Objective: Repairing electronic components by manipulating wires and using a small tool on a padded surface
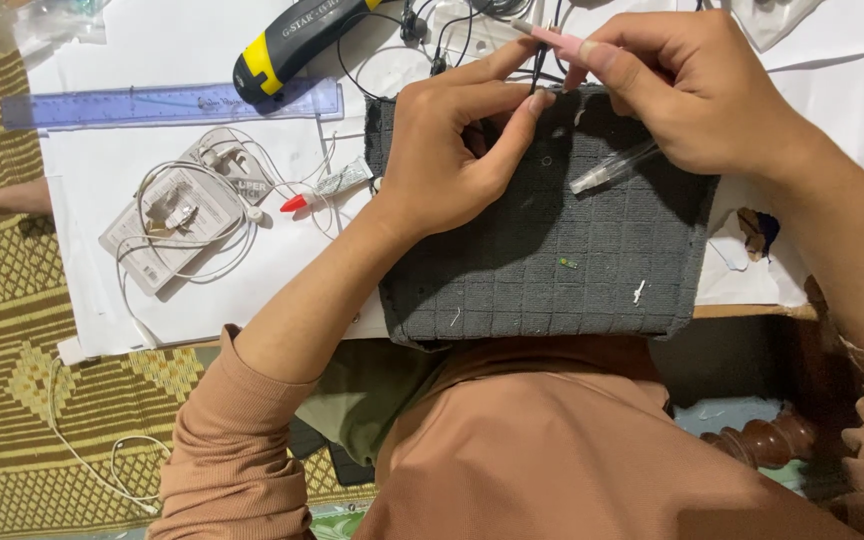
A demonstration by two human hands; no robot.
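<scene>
hands meet at top centre: my left hand (452, 150) pinches thin black wire (540, 62), my right hand (697, 95) grasps a pink-tipped tool (559, 40). wire looks light, limp, fragile; i'd hold close by the fingertips, over the grey cloth (552, 260).

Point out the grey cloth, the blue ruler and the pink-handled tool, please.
grey cloth (552, 260): head view, middle of its checked surface.
blue ruler (152, 103): head view, mid-length of the strip.
pink-handled tool (557, 40): head view, pink shaft above the right hand's fingers.
</scene>
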